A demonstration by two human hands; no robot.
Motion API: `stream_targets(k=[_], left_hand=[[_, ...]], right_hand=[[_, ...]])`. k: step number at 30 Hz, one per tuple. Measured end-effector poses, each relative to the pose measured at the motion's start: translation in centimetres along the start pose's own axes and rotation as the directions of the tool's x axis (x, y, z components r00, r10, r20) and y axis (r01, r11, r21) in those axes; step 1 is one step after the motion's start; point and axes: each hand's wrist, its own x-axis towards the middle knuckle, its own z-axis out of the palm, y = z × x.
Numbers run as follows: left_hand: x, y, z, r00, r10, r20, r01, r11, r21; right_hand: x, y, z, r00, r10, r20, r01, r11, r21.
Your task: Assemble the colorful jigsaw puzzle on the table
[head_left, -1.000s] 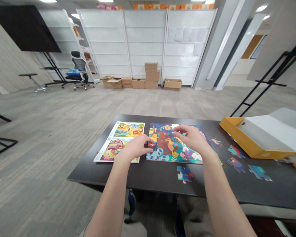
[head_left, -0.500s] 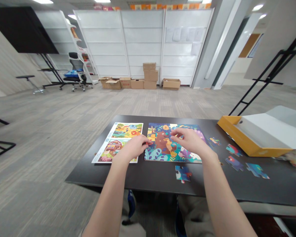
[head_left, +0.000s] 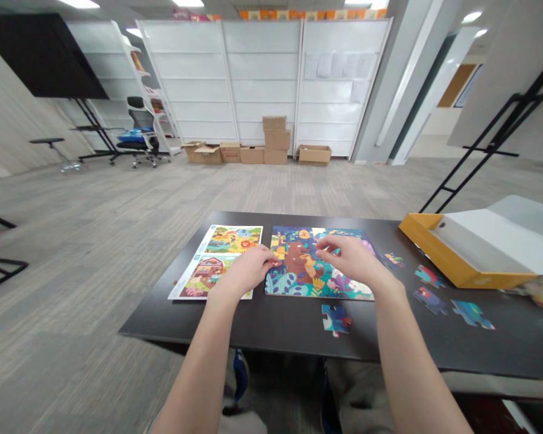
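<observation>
A colourful jigsaw puzzle (head_left: 294, 278) lies flat on the dark table (head_left: 271, 325), mostly assembled. My left hand (head_left: 247, 270) rests at the puzzle's left edge with its fingers curled, pinching a small reddish puzzle piece (head_left: 277, 263) against the board. My right hand (head_left: 353, 259) lies over the middle of the puzzle, fingers stretched out leftward and resting on the picture, holding nothing. A printed reference sheet (head_left: 215, 254) with cartoon scenes lies just left of the puzzle, partly under my left hand.
Loose pieces lie on the table: one near the front edge (head_left: 335, 318), several to the right (head_left: 429, 299). An open yellow box (head_left: 434, 250) with a white lid stands at the far right. Cardboard boxes (head_left: 276, 140) and an office chair (head_left: 138, 129) stand on the floor beyond.
Both hands stay on the puzzle with only slight shifts; my right fingers have drawn a little lower over the picture. The view has tilted slightly.
</observation>
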Motion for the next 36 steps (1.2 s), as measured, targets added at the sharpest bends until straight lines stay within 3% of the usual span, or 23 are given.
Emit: stream_targets(k=[16,25,36], left_hand=[[-0.2,-0.6,0.4,1.0,-0.007,0.03,0.009,0.998,-0.063],[-0.4,-0.3,-0.2,0.994,-0.089,0.061,0.092,0.995,-0.04],[-0.3,-0.6,0.2,0.994,-0.099,0.039,0.102,0.99,-0.1]], right_hand=[[-0.7,-0.5,-1.3,1.0,0.003,0.003,-0.003,1.0,0.005],[-1.2,0.5,-1.9,0.999,0.032,-0.042,-0.032,0.999,0.005],[-1.7,0.5,-2.5,0.997,0.026,-0.066,-0.026,1.0,-0.004]])
